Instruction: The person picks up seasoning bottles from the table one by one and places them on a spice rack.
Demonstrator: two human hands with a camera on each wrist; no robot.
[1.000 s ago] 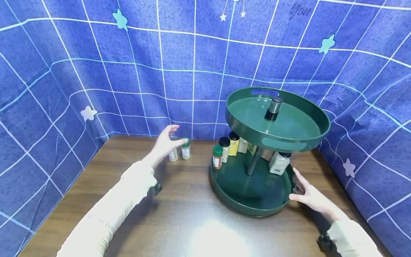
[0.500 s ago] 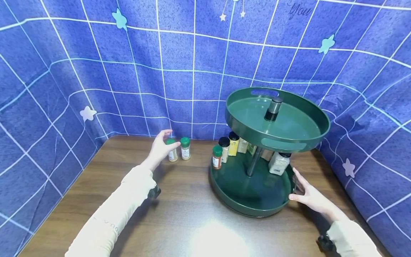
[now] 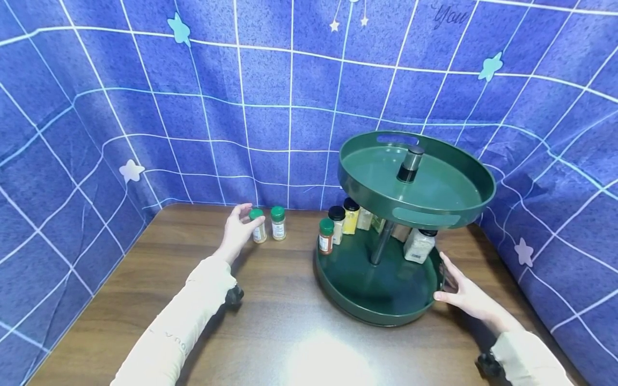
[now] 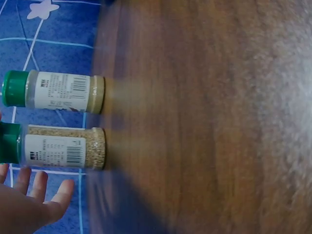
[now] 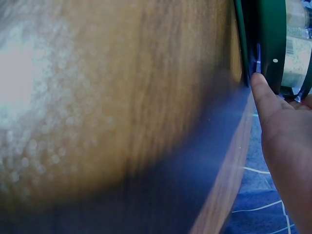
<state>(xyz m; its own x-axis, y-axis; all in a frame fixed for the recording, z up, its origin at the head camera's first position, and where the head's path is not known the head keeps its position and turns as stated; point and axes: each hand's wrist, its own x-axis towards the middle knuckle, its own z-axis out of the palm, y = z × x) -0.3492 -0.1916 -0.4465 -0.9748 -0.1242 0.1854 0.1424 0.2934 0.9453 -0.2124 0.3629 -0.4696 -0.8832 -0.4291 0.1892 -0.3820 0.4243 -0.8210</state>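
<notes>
In the head view my left hand (image 3: 235, 231) is beside the left green-capped spice jar (image 3: 258, 230), with the thumb in front of its cap. The left wrist view shows spread fingers (image 4: 62, 195) next to this jar (image 4: 58, 148), which holds pale grains. A second green-capped spice jar (image 3: 278, 228) stands just right of it. At the right, my right hand (image 3: 465, 292) touches the outer rim of the lower tray of a green two-tier turntable (image 3: 359, 305), thumb and fingers apart. Contact of the other fingers is partly hidden.
On the lower tier stand a red spice jar (image 3: 326, 242), a yellow jar (image 3: 351, 217), a tilted square jar (image 3: 419, 246) and several others. The upper tray (image 3: 434, 179) overhangs them. A blue curtain (image 3: 217, 123) hangs behind the wooden table (image 3: 270, 311).
My left hand has moved left and down, from above the two loose jars to beside the left one. The right hand and the turntable have stayed put.
</notes>
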